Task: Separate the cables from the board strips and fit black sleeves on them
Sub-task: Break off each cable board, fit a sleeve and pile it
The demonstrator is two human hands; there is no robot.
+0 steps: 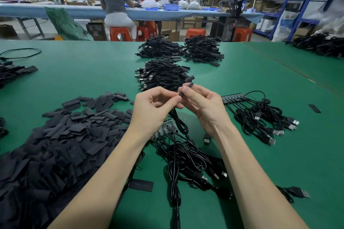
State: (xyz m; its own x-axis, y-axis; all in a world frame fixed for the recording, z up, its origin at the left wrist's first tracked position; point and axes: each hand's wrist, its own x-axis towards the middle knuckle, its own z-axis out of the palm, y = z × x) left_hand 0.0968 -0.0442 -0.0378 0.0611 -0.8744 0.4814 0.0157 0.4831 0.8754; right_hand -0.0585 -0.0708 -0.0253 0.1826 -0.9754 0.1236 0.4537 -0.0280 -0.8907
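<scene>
Far left edge of the green worktop (93, 72): small heap of black sleeves (13, 73). Near-left corner: big loose pile of flat sleeves (55, 135), right up against the left forearm. One stray sleeve (141, 185) lies by the near edge. Centre, above the worktop: left hand (154, 106) fingers curled, pinching the cable (176, 121) end; right hand (201, 102) pinches a black sleeve (187, 88) at that same end, hands touching. Cable hangs down betw. the wrists into a tangle w/ a board strip (165, 129) under the left wrist. Behind: three bundles of sleeved cables (162, 74). Right: another board strip (232, 97) w/ USB cables (260, 117) fanned toward the right edge.
</scene>
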